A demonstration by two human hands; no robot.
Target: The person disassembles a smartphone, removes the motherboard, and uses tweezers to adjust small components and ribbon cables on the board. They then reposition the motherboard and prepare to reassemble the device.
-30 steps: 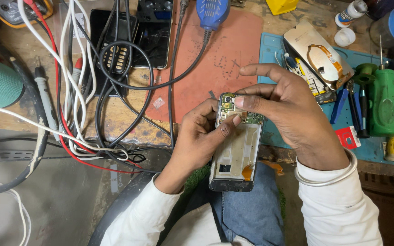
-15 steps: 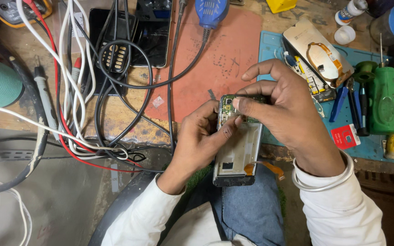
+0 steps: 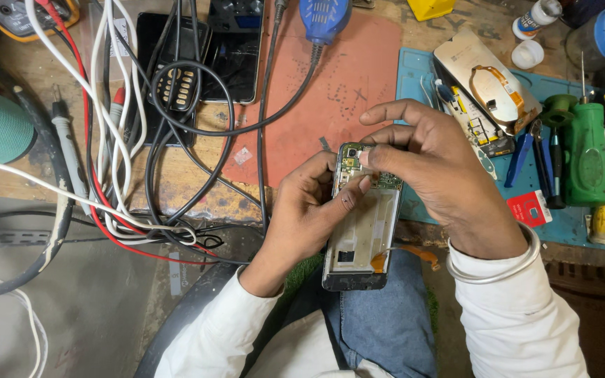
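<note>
An opened phone (image 3: 360, 234) with its back removed lies upright in front of me, its green circuit board at the top and an orange flex cable at the bottom. My left hand (image 3: 306, 206) grips its left edge, thumb pressing on the board. My right hand (image 3: 432, 164) curls over the top right corner, fingertips pinching at the board near the camera. A silver bangle sits on my right wrist.
A red mat (image 3: 337, 91) and a blue mat (image 3: 561, 210) cover the workbench. Tangled cables (image 3: 127, 140), two dark phones (image 3: 236, 49), a detached phone back (image 3: 488, 80), a green tool (image 3: 586, 157), blue pliers (image 3: 526, 150) and a multimeter (image 3: 19, 14) lie around.
The phone has shifted slightly and my right fingers have closed tighter on the top of the board. My left thumb has slid further onto the board.
</note>
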